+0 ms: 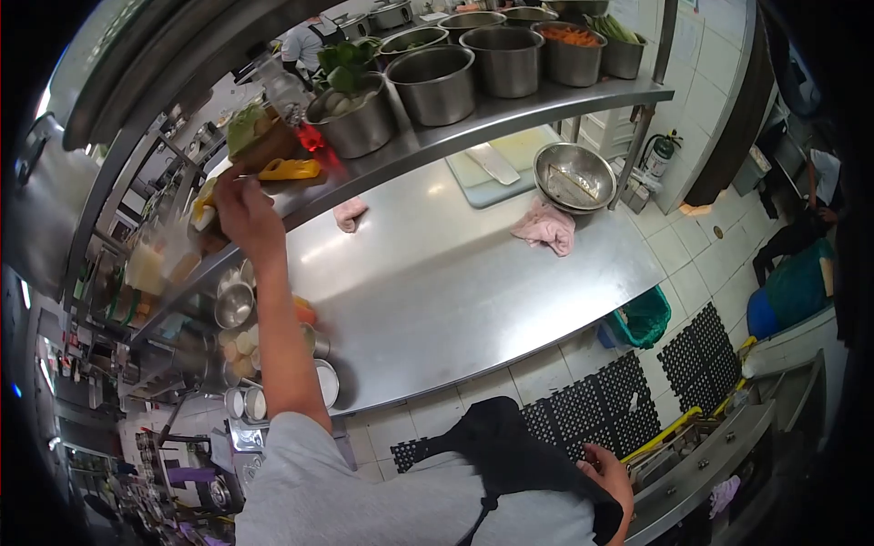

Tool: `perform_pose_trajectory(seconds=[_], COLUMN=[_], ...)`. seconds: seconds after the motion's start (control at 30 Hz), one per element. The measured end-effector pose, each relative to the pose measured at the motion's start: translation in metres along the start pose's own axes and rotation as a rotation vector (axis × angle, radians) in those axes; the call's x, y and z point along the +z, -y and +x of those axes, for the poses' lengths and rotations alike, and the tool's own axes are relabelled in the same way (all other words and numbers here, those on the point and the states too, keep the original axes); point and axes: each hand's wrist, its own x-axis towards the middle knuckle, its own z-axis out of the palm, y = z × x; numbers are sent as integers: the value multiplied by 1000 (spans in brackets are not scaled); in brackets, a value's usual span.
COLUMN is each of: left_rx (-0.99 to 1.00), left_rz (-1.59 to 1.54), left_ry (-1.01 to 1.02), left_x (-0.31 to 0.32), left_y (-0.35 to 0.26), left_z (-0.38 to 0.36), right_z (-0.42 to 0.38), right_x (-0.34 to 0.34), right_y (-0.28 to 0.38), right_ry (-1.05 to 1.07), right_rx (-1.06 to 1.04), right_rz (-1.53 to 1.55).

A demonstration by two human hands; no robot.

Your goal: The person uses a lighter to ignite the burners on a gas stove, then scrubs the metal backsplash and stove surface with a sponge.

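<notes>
My left arm reaches up to the steel shelf (414,138). There my left hand (244,214) has its fingers curled at the shelf's edge, beside a yellow and white item (204,202). What lies in the fingers is hidden. Close to it on the shelf are a bright yellow object (289,169), a blurred red object (311,136) and a brown container (273,144). Down at my right side, my right hand (605,475) hangs with loosely bent fingers, apart and holding nothing visible, near the black apron (492,437).
Several steel pots (432,86) line the shelf. Below, the steel counter (437,291) carries a cutting board (469,182) with a cleaver (492,164), a metal bowl (574,177) and pink cloths (546,227). Black mats (592,400) and a green-lined bin (642,318) are on the floor.
</notes>
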Motion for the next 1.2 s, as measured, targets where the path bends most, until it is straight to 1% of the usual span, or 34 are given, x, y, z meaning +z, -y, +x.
perform_pose_trajectory(seconds=[0.07, 0.1, 0.17, 0.2, 0.23, 0.27, 0.3, 0.33, 0.37, 0.4, 0.43, 0.47, 0.5, 0.53, 0.57, 0.6, 0.63, 0.67, 0.73, 0.77, 0.8, 0.87, 0.9, 0.93, 1.0, 1.07, 1.13, 1.17, 1.2], left_rx=[-275, -340, -279, -254, -352, -352, -131, -131, 86, 356, 360, 374, 273, 160, 186, 201, 402, 442, 558, 637, 685, 843, 881, 917, 929, 1019, 1206, 1283, 1317], left_rz=[-600, -660, -824, -844, -932, -902, -687, -763, -717, -679, -751, -812, -879, -914, -889, -848, -764, -782, -700, -719, -728, -706, -742, -758, -710, -742, -749, -750, -778], left_ry=[64, 97, 326, 451, 669, 893, 1249, 1325, 1570, 1785, 1852, 1910, 1974, 2036, 2103, 2154, 2173, 2180, 2360, 2308, 2319, 2234, 2186, 2186, 2226, 2232, 2242, 2260, 2257], left_x=[-6, -4, 9, 17, 28, 35, 39, 39, 36, 35, 33, 34, 32, 29, 26, 25, 28, 32, 46, 53, 62, 80, 89, 97, 109, 126, 142, 146, 152], left_y=[-25, -48, -87, -119, -141, -176, -196, -219, -243, -268, -290, -312, -336, -358, -381, -403, -429, -450, -489, -508, -528, -564, -576, -592, -625, -646, -671, -691, -711], left_z=[-16, -31, -71, -96, -129, -157, -179, -202, -226, -251, -278, -304, -329, -349, -364, -376, -386, -394, -409, -416, -421, -427, -436, -441, -452, -476, -501, -508, -518], right_z=[1, 2, 5, 5, 12, 21, 14, 7, -2, -8, -13, -17, -21, -24, -29, -38, -44, -51, -61, -64, -68, -73, -75, -76, -81, -82, -83, -87, -86], right_x=[-7, -11, -19, -24, -29, -34, -45, -58, -77, -86, -103, -111, -123, -133, -143, -154, -172, -182, -198, -205, -209, -212, -216, -220, -223, -223, -231, -248, -256], right_y=[-4, -7, -19, -27, -37, -51, -65, -47, -30, -37, -39, -59, -72, -87, -100, -107, -115, -123, -145, -158, -169, -187, -195, -202, -213, -230, -245, -244, -252], right_ry=[-10, -12, -16, -25, -31, -6, 5, -36, -40, -118, -122, -175, -214, -243, -260, -301, -331, -359, -457, -502, -542, -604, -651, -674, -663, -704, -729, -648, -673], right_rx=[38, 32, 45, 56, 68, 1, -33, -31, 45, 3, 41, 37, 64, 107, 132, 167, 209, 244, 243, 251, 264, 309, 329, 345, 397, 435, 467, 554, 576], right_rz=[13, 35, 72, 109, 118, 55, -3, 29, 45, 99, 72, 69, 32, 58, 80, 104, 107, 108, 129, 132, 136, 165, 156, 171, 281, 309, 333, 412, 423])
